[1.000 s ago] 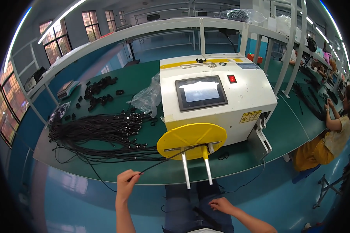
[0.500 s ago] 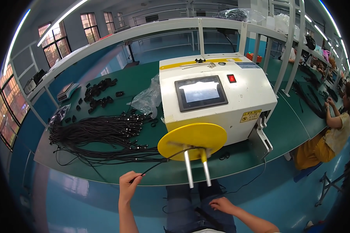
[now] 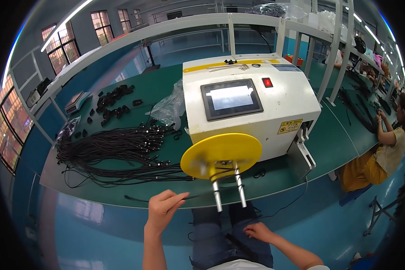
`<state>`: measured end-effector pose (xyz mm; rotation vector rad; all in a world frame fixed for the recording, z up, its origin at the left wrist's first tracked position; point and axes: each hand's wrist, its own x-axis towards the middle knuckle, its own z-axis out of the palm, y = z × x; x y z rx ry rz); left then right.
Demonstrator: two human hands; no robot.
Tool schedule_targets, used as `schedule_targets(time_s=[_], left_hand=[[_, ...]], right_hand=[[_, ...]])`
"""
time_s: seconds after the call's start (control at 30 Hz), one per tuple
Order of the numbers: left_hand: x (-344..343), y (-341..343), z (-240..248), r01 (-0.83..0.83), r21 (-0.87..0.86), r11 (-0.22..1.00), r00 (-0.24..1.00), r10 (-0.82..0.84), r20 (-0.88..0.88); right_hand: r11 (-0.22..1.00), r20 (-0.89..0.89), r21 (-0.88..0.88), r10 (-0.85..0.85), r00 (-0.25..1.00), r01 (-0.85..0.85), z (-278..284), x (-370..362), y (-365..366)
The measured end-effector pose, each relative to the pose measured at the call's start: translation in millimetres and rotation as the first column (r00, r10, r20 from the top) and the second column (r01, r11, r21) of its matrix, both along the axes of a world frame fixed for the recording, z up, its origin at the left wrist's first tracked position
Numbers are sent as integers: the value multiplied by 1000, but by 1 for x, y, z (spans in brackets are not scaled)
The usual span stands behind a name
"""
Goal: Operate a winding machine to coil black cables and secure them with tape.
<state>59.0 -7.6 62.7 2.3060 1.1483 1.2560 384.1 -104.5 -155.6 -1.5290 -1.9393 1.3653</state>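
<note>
Between the fingers of my left hand (image 3: 165, 206), closed in a pinch, runs a black cable (image 3: 197, 195). Its loose end sticks out to the left of the hand. The cable's other part is wound around the two metal prongs (image 3: 240, 183) of a yellow winding disc (image 3: 220, 155). That disc sits on the front of a white coiling machine (image 3: 252, 108), and its hub looks blurred. My right hand (image 3: 259, 231) rests over my right thigh with its fingers curled; whether anything is in them is hidden.
A bundle of black cables (image 3: 112, 146) lies on the green table (image 3: 153, 90), left of the machine. Behind it are black plastic parts (image 3: 114, 96) and a clear plastic bag (image 3: 170, 105). A co-worker (image 3: 389, 144) sits at the right. A thin cord (image 3: 297, 198) hangs off the front edge.
The disc and prongs have turned, and the cable is now wound around the prongs. My left hand has moved right, closer to the disc, with the cable end trailing. My right hand stays about still.
</note>
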Motion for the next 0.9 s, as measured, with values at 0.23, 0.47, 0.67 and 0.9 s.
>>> schedule_targets(time_s=[0.23,0.47,0.67,0.9], left_hand=[[27,-6,3,0,77,997,999,3,-39],[59,-21,20,11,237,971,990,23,-139],[82,-21,26,74,306,949,981,-14,-195],[92,-21,10,-15,372,928,996,46,-74]], right_hand=[[1000,21,15,14,1000,-14,2,-3,4],[999,5,30,32,999,-32,4,-6,3],[999,-26,45,26,999,-25,3,-3,-1],[998,-50,64,8,999,-5,12,-1,2]])
